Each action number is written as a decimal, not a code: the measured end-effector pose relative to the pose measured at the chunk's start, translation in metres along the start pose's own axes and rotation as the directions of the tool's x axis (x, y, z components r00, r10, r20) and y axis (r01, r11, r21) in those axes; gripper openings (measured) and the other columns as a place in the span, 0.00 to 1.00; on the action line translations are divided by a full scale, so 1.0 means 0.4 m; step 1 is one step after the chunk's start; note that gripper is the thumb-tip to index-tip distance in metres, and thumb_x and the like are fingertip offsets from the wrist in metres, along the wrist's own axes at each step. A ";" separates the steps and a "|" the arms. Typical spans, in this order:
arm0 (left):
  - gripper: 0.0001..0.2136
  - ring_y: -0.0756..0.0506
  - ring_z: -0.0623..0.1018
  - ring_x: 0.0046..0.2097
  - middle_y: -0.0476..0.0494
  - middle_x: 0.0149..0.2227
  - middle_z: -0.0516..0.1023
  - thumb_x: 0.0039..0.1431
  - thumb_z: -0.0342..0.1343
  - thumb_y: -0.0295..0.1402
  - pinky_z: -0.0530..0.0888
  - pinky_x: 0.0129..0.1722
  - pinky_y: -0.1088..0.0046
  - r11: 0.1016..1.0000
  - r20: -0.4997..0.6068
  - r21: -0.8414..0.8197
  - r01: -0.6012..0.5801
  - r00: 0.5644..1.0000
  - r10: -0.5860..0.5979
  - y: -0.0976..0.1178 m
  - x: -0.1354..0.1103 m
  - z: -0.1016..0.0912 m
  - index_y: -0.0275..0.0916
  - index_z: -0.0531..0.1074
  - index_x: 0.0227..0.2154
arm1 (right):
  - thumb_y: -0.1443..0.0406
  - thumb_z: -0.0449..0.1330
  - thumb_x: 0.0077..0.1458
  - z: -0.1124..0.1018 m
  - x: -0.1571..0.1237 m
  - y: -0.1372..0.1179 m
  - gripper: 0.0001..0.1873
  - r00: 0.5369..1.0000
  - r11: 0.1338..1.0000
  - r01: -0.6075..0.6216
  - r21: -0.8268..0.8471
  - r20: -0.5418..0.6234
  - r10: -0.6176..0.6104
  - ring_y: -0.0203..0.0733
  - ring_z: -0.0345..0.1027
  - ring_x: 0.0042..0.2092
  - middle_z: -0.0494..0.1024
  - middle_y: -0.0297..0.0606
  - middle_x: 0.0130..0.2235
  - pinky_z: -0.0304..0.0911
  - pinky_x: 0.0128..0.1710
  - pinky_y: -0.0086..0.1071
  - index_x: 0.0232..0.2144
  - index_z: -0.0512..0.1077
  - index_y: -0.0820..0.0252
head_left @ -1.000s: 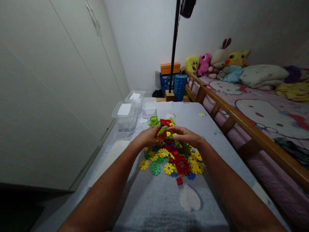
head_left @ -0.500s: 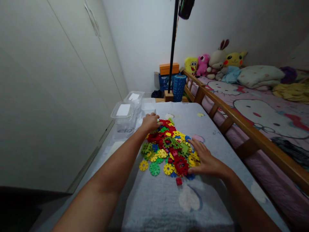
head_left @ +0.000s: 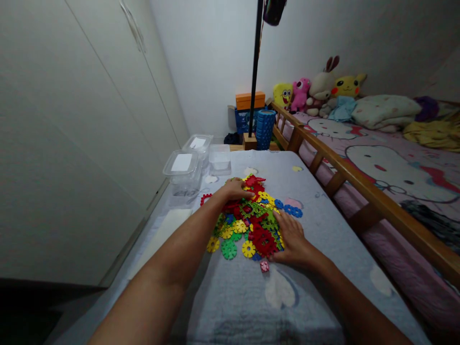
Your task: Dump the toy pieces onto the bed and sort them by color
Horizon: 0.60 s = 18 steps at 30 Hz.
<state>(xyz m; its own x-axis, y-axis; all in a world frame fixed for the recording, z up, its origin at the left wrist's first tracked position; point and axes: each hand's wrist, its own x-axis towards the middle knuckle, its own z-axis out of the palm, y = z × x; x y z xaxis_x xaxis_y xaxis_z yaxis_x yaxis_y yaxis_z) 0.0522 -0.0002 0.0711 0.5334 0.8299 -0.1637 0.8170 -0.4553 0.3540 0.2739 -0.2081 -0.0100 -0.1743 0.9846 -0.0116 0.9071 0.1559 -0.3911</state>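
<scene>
A heap of toothed plastic building discs (head_left: 240, 226) in red, yellow, green and blue lies on the cloth-covered table (head_left: 230, 311). My left hand (head_left: 235, 189) rests on the far left of the heap, fingers stretched over the pieces. At the heap's right side, my right hand (head_left: 292, 239) is spread, its fingers and thumb touching the outer discs. Beyond its fingertips sit some blue discs (head_left: 293, 211). A small red block (head_left: 264, 266) lies in front of the heap, near my right thumb. A red toothed piece (head_left: 206, 198) pokes out left of my left wrist.
Clear lidded plastic boxes (head_left: 182, 172) stand at the table's back left, beside an open clear box (head_left: 220, 160). A pale flat sheet (head_left: 163, 237) lies along the left side. A wooden bed rail (head_left: 345, 187) runs along the right, and a white cabinet (head_left: 89, 143) stands left.
My left hand has moved right and nearer over the heap. My right hand has moved slightly left, pressing the right edge inward. Blue discs now show beyond it.
</scene>
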 end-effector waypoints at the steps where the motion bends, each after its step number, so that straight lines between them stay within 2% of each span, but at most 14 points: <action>1: 0.30 0.34 0.70 0.62 0.35 0.60 0.74 0.51 0.59 0.56 0.65 0.63 0.61 0.999 -0.014 -0.024 -0.036 0.999 0.036 0.002 -0.013 0.006 0.39 0.78 0.49 | 0.43 0.71 0.36 -0.001 0.010 0.002 0.71 1.000 1.000 0.016 0.003 -0.003 -0.016 0.70 0.37 0.73 0.46 0.58 0.73 0.40 0.68 0.63 0.74 0.41 0.56; 6: 0.21 0.37 0.74 0.60 0.38 0.58 0.77 0.55 0.60 0.48 0.67 0.63 0.62 0.960 -0.109 -0.158 -0.232 0.970 0.217 0.012 -0.082 0.030 0.39 0.78 0.46 | 0.46 0.70 0.40 -0.006 0.065 0.005 0.66 0.996 0.996 0.083 0.032 -0.020 -0.083 0.66 0.43 0.72 0.51 0.57 0.72 0.44 0.68 0.59 0.73 0.45 0.57; 9: 0.21 0.36 0.74 0.60 0.38 0.58 0.77 0.58 0.57 0.47 0.67 0.63 0.60 0.939 -0.122 -0.198 -0.282 0.957 0.262 0.028 -0.121 0.035 0.39 0.78 0.48 | 0.48 0.69 0.42 -0.003 0.097 0.002 0.63 0.987 0.989 0.137 0.056 -0.089 -0.132 0.65 0.48 0.71 0.55 0.58 0.70 0.46 0.67 0.58 0.73 0.46 0.59; 12: 0.24 0.36 0.76 0.59 0.37 0.57 0.78 0.61 0.55 0.48 0.69 0.61 0.58 0.925 -0.121 -0.261 -0.277 0.960 0.253 0.050 -0.161 0.037 0.38 0.75 0.54 | 0.48 0.69 0.43 0.000 0.126 -0.009 0.62 0.979 0.986 0.151 0.075 -0.149 -0.139 0.64 0.51 0.69 0.58 0.57 0.69 0.48 0.66 0.57 0.73 0.46 0.59; 14: 0.27 0.36 0.74 0.62 0.37 0.61 0.74 0.61 0.55 0.47 0.68 0.63 0.57 0.910 -0.151 -0.309 -0.276 0.959 0.240 0.062 -0.190 0.037 0.40 0.70 0.60 | 0.48 0.68 0.45 -0.002 0.141 -0.019 0.60 0.978 0.987 0.139 0.082 -0.168 -0.124 0.64 0.52 0.68 0.60 0.56 0.68 0.49 0.65 0.58 0.73 0.47 0.59; 16: 0.29 0.36 0.70 0.65 0.38 0.65 0.70 0.61 0.55 0.47 0.64 0.66 0.54 0.909 -0.171 -0.321 -0.267 0.960 0.222 0.066 -0.221 0.038 0.42 0.66 0.64 | 0.49 0.67 0.46 -0.009 0.155 -0.028 0.58 0.977 0.988 0.126 0.087 -0.182 -0.109 0.64 0.54 0.67 0.62 0.56 0.67 0.50 0.65 0.58 0.73 0.47 0.58; 18: 0.30 0.35 0.66 0.68 0.39 0.67 0.67 0.61 0.56 0.49 0.55 0.70 0.47 0.931 -0.210 -0.279 -0.234 0.961 0.179 0.056 -0.260 0.041 0.46 0.65 0.64 | 0.50 0.67 0.47 -0.016 0.167 -0.035 0.56 0.976 0.989 0.117 0.089 -0.193 -0.098 0.65 0.55 0.66 0.63 0.55 0.67 0.51 0.63 0.58 0.72 0.49 0.57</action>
<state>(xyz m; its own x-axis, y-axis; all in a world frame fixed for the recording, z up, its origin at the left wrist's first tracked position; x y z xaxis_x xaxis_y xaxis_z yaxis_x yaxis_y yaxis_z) 0.0186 -0.1018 0.0810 0.6126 0.7841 0.0995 0.5747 -0.5283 0.6250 0.2522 -0.1442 0.0006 -0.1852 0.9612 0.2044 0.8427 0.2623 -0.4702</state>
